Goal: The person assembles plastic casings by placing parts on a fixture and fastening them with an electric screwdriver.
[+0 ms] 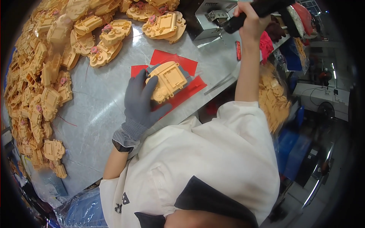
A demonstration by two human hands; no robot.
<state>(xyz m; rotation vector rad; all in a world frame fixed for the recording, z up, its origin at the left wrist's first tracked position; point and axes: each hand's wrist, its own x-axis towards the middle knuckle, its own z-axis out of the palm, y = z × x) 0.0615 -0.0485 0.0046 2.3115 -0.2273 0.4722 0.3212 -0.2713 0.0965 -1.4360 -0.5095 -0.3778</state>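
the dark collar (213, 199) of a white shirt (205, 152) lies nearest the camera, at the lower edge. beyond it is a smooth grey table (99, 102) with bright glare spots on its top. yellow plastic parts (42, 72) are heaped along its left side and far edge; several carry small pink pieces. at the upper right of the table stands a pale metal box (213, 17); a small red tool (238, 50) lies near it, and a slim metal strip (220, 84) lies close to the near edge. to the right of the table, a pile of yellow pieces (272, 100), blue bins (292, 154) and a dark fan (326, 110) are visible in the dim room

the working part, a yellow housing (169, 81), is near the middle of the table, on a grey block (185, 73) over red sheets (190, 93). its long axis runs from lower left to upper right: the rectangular recess faces up at the upper-right end, the rounded end points lower left

left hand (141, 98): grey-gloved, fingers against the left edge of the housing, thumb extended just beside it; whether it grips cannot be told. right hand (249, 21): bare, raised, clenched around a black cylindrical tool (237, 22)
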